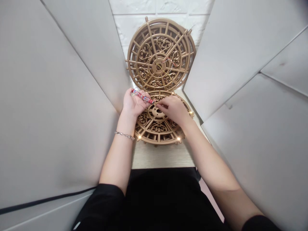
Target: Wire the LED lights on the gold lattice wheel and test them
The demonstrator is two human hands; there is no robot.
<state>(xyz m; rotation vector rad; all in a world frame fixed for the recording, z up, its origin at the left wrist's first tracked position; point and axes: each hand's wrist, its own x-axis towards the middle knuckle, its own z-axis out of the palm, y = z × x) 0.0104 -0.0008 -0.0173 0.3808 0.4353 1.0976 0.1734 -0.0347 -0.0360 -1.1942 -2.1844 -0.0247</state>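
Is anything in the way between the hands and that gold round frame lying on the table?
Nothing visible. Both hands rest directly on the flat gold frame: the left hand holds a red pen, and the right hand touches near the hub.

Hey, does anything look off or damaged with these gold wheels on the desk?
Nothing looks broken. The upright gold wheel leaning at the wall has loose thin wires straggling across its hub. The flat wheel lies level under both hands, its small lights lit.
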